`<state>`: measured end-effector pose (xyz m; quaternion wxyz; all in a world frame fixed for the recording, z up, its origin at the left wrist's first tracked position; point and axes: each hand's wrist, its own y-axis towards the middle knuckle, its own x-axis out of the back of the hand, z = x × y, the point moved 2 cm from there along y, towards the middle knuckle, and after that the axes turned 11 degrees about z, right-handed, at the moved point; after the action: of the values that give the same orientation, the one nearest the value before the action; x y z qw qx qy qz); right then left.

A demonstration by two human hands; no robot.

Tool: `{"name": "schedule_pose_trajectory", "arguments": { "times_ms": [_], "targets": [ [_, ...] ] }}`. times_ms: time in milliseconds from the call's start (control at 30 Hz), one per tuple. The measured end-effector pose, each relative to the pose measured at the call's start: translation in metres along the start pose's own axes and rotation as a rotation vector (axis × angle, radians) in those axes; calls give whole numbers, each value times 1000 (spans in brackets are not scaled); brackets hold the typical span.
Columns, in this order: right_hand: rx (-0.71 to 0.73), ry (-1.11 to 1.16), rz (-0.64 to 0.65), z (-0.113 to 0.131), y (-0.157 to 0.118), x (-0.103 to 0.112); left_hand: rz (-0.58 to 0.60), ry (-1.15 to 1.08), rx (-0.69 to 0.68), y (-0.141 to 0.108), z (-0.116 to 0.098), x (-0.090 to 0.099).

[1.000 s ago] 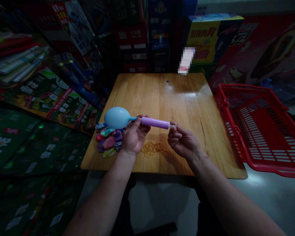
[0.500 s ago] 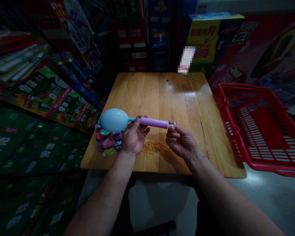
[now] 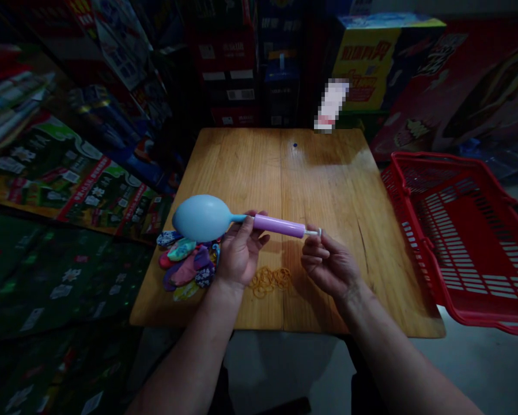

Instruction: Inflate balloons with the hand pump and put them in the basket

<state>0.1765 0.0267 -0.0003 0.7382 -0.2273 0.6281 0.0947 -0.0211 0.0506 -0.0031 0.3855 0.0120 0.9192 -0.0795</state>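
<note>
A partly inflated light blue balloon [image 3: 201, 218] sits over the nozzle end of a purple hand pump [image 3: 279, 225]. My left hand [image 3: 241, 249] grips the balloon's neck and the pump's near end, thumb on top. The fingers of my right hand [image 3: 329, 260] are closed on the white plunger handle [image 3: 320, 232], with some of the white rod showing. Beneath the balloon lie several uninflated balloons [image 3: 186, 269] in mixed colours and patterns. Yellow rubber bands [image 3: 269, 280] lie in a loose pile on the table between my forearms.
The wooden table [image 3: 245, 158] carries a small dark blue dot [image 3: 295, 145] near its far edge. A red basket [image 3: 451, 230] stands at the right. Stacked green boxes [image 3: 72, 276] line the left, and more cartons [image 3: 228, 66] stand behind the table.
The balloon looks somewhat larger, and more of the white rod shows from the pump. Both hands and the pump sit slightly lower and further right in the view, which has also shifted.
</note>
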Motion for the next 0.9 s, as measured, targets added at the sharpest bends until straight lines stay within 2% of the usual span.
{"name": "schedule_pose_trajectory", "arguments": {
  "times_ms": [100,233,333,467,567,733,800,900],
  "targets": [
    [7,70,-1,-4,7,5,-1,8,26,4,11,-6],
    [31,91,-9,0,9,7,16,21,33,11,13,-7],
    [54,60,0,6,-3,5,41,29,23,16,8,-5],
    [170,6,29,19,-26,1,16,-2,-18,17,-1,-1],
    [213,6,41,14,-38,1,26,-22,-1,5,3,-2],
    [73,-28,32,-24,-45,3,74,-22,97,-37,19,-4],
    [55,-49,26,-34,-48,4,78,-27,88,-50,18,-3],
    [41,-67,33,-36,-53,5,74,-25,64,-61,10,0]
  ]
}}
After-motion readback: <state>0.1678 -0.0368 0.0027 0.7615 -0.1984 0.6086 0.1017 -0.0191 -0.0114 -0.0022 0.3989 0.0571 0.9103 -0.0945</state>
